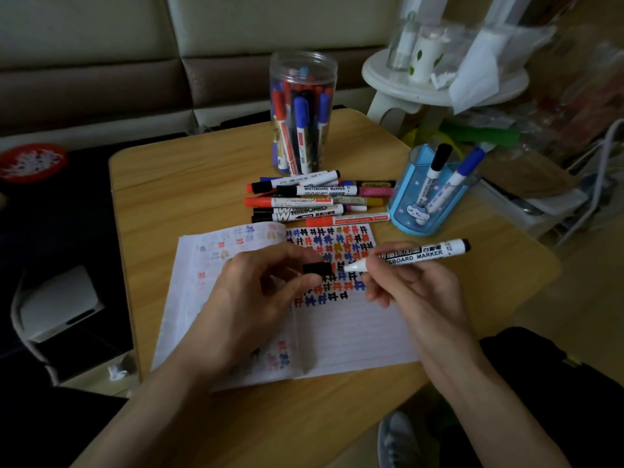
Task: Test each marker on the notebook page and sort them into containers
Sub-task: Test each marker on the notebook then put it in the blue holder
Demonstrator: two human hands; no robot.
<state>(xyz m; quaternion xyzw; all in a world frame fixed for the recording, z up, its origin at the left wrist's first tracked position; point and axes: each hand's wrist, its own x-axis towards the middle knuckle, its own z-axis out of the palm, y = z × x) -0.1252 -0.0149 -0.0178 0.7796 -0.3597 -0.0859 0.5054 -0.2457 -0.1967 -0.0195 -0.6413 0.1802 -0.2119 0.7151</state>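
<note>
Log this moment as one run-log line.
left hand: pinches black cap | right hand: holds uncapped marker, tip over notebook | blue holder: two markers | loose pile: beside clear jar

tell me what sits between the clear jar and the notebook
A pile of loose markers lies between the jar and the notebook, in the head view.

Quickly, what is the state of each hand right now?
Left hand: pinches the black cap.
Right hand: grips the uncapped whiteboard marker.
</note>
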